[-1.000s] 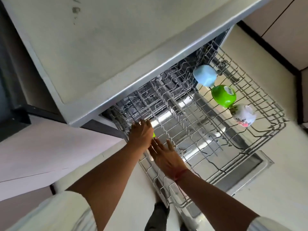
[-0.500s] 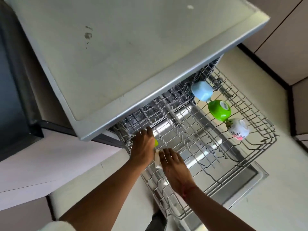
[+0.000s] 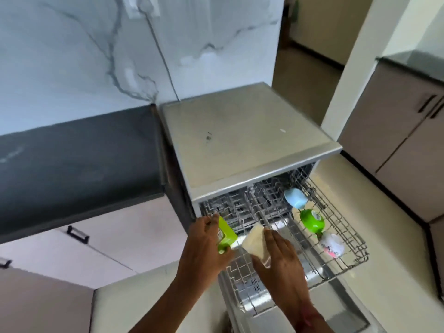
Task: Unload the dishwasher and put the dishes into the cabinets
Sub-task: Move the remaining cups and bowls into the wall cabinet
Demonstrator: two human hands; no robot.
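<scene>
Left hand (image 3: 204, 251): fingers curled round a green cup (image 3: 224, 235), held just above the rack's near-left corner.
Right hand (image 3: 281, 258): fingers close together along a cream cup (image 3: 254, 241) — thumb under it — over the rack's front.
Rack (image 3: 348, 236): out of the open dishwasher (image 3: 240, 140) — a blue cup (image 3: 295, 197), a second green cup (image 3: 311, 221) and a white patterned cup (image 3: 332, 243) line its right side.

We have one head-worn view: from close in front of the dishwasher (image 3: 242, 140), we look forward and steeply down onto its top, its pulled-out rack (image 3: 310, 255) below us.
</scene>
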